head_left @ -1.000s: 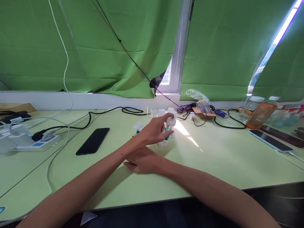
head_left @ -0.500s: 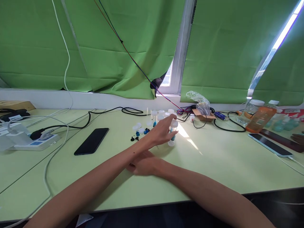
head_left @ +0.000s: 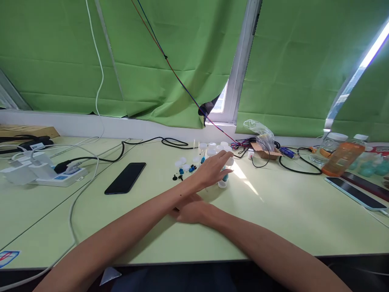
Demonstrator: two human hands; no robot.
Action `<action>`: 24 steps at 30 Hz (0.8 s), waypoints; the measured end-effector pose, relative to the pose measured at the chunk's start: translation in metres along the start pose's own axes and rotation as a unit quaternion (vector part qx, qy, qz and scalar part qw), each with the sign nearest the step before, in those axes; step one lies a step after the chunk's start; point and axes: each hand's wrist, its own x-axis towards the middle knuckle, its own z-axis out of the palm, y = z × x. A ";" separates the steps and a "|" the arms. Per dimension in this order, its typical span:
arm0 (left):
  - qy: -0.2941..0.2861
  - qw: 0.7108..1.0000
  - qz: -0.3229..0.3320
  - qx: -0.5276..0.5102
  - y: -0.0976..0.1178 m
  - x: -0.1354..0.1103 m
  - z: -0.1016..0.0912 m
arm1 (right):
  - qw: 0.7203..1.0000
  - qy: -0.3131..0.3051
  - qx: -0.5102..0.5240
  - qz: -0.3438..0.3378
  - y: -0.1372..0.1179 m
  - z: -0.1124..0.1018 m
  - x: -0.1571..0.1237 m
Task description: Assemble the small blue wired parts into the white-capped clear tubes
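Observation:
My left hand (head_left: 214,167) reaches over a group of clear plastic containers, its fingers stretched out and the thumb apart. Just below and beside its thumb stands a clear container with bluish contents (head_left: 223,183); the hand hides part of it. My right hand (head_left: 193,210) rests low over the table, beneath my left forearm, so that my arms cross. Its fingers look curled; what they hold, if anything, is hidden. Left of my left hand lie blue parts (head_left: 181,171), black knob-like parts (head_left: 175,177) and white round lids (head_left: 182,161).
A black phone (head_left: 125,178) lies left, near a white power strip (head_left: 62,178) and a long white cable (head_left: 73,211). At right are an orange bottle (head_left: 343,157), a clear jar (head_left: 330,148) and a light-blue-edged phone (head_left: 354,192). A small cardboard box (head_left: 266,152) stands at the back.
The view has shifted, so everything sits a little further right. My left hand's fingers have straightened over the containers, away from the cap of the clear one. My right hand stays under the left forearm.

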 end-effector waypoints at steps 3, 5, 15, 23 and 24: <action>-0.002 1.000 -0.005 0.029 0.001 -0.001 -0.003 | 1.000 0.003 -0.011 -0.008 0.000 0.000 0.000; -0.006 0.999 -0.002 0.039 0.002 -0.003 -0.005 | 1.000 0.003 -0.015 -0.007 0.000 0.000 0.000; 0.139 0.989 -0.053 0.025 -0.034 0.011 -0.034 | 0.997 0.014 -0.076 -0.024 -0.005 -0.005 0.002; -0.012 0.952 -0.301 0.062 -0.099 0.072 -0.078 | 0.997 -0.009 -0.076 -0.009 -0.009 -0.008 0.003; -0.046 0.947 -0.309 0.070 -0.098 0.079 -0.079 | 0.997 -0.008 -0.075 -0.010 -0.009 -0.008 0.003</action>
